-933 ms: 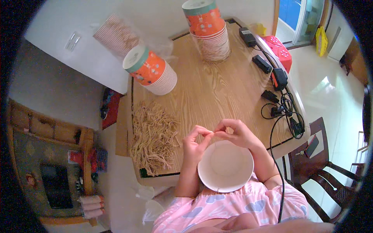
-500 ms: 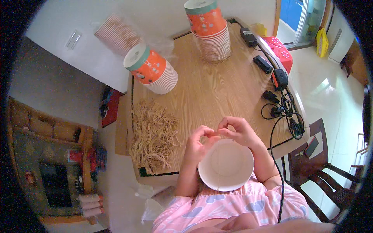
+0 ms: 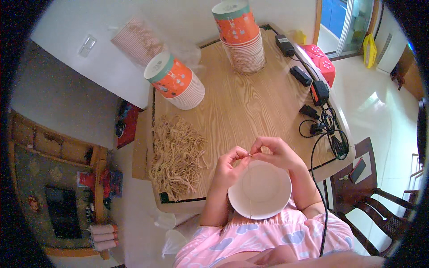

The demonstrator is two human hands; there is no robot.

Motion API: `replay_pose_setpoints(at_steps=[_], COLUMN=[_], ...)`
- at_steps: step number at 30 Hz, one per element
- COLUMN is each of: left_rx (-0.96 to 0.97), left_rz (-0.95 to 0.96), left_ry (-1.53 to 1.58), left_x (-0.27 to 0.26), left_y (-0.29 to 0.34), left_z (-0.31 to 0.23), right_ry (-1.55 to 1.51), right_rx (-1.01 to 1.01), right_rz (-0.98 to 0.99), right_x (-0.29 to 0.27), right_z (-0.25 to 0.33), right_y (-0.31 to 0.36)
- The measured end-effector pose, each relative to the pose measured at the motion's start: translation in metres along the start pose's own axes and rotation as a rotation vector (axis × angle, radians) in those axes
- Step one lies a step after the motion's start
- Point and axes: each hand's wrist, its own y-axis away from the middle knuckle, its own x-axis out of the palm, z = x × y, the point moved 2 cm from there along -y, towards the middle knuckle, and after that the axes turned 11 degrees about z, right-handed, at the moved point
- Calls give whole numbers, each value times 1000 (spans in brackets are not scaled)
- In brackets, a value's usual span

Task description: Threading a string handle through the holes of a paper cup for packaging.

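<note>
A white paper tub (image 3: 267, 194) rests against my lap at the table's near edge, its open mouth facing up. A thin pale string (image 3: 250, 192) runs over that mouth from the near rim up to my fingertips. Just beyond the far rim, my left hand (image 3: 232, 164) and my right hand (image 3: 273, 152) meet, both pinching the string between thumb and fingers. The fingers cover the exact spot where it is held. Left of my hands, a loose heap of tan strings (image 3: 176, 156) lies on the table.
Two stacks of orange-and-green paper tubs stand on the wood-grain table (image 3: 241, 105): one back left (image 3: 176, 82), one at the back (image 3: 241, 38). Black adapters (image 3: 319, 93) and a coiled cable (image 3: 330, 129) line the right edge. A dark wooden chair (image 3: 357, 187) stands at right.
Both hands stay pinched together over the tub's far rim, with only small finger shifts. The tub stays in place, and the whole view has tilted very slightly.
</note>
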Motion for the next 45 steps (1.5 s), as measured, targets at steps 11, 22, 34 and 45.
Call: replay_pose_setpoints(at_steps=[11,22,34,45], left_rx=[70,168,188,188], left_rz=[-133,-218,-202,-138], left_ry=[-105,-360,-183,-245], left_x=[0,2,1,-16], left_y=[1,3,9,8], left_z=[-7,-19,-19,-29], right_ry=[78,195,309,-236], right_rx=[62,-5,-95,82], right_rz=[-143,-163,-128,-134], right_x=[7,10,8,-4], right_z=[8,12,14,-19], right_y=[0,-3,-3,7])
